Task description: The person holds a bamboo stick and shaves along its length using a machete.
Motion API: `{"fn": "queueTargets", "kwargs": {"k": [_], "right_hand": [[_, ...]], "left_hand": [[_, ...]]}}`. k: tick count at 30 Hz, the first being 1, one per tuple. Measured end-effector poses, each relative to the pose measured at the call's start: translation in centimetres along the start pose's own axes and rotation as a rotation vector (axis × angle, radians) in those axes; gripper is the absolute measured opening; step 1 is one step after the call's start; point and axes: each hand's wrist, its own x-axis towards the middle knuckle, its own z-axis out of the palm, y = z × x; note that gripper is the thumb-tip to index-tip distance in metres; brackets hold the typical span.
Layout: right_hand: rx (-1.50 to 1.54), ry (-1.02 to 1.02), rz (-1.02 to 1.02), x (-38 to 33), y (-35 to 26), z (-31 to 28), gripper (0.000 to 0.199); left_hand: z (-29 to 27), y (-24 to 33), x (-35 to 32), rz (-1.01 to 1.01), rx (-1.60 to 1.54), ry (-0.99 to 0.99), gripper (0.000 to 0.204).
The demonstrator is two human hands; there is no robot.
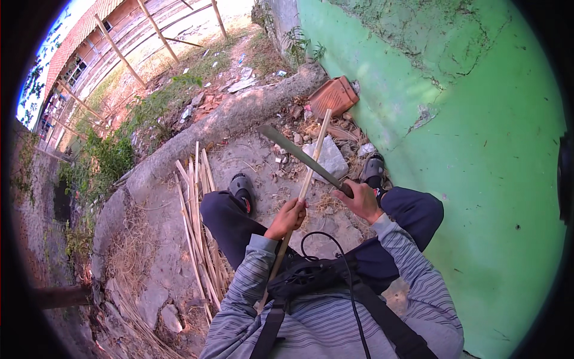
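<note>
My left hand (287,219) is closed around a long pale strip of split bamboo or wood (317,146). The strip slants from near my waist up and away toward the rubble. In my right hand (360,202) is the handle of a machete (299,154), its long dull blade pointing up and to the left. The blade crosses the strip above my left hand; whether the two touch, I cannot tell. A bundle of similar long strips (200,239) lies on the ground to the left of my left leg.
A green wall (496,179) with peeling plaster rises close on my right. Ahead lie a pale stone block (326,159), an orange roof tile (333,96) and rubble. A low, rough concrete kerb (221,119) curves round the front and left, with plants (107,152) beyond it.
</note>
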Motion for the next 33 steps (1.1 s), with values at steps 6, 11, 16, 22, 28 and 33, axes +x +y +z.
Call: {"fn": "queueTargets", "kwargs": {"k": [6, 11, 16, 22, 28, 33], "right_hand": [[-0.239, -0.04, -0.049, -1.8, -0.4, 1.8, 0.06], [-0.304, -0.026, -0.136, -1.5, 0.5, 1.7, 0.062], [-0.253, 0.031, -0.045, -0.3, 2.7, 2.7, 0.063], [-0.238, -0.012, -0.116, -0.8, 1.2, 4.5, 0.065], [-0.201, 0.08, -0.031, -0.1, 3.5, 3.8, 0.064], [-0.216, 0.085, -0.11, -0.9, 2.5, 4.0, 0.062]], "left_hand": [[1.2, -0.5, -0.4, 0.029, 0.132, 0.054, 0.033], [0.9, -1.3, -0.5, 0.163, 0.445, 0.18, 0.036], [0.9, -1.2, -1.2, 0.092, 0.397, 0.161, 0.04], [-0.6, -2.6, -1.4, 0.165, 0.516, 0.238, 0.043], [0.1, -2.5, -2.5, 0.125, 0.523, 0.178, 0.039], [0.8, -1.9, -2.8, 0.109, 0.581, 0.216, 0.044]]}}
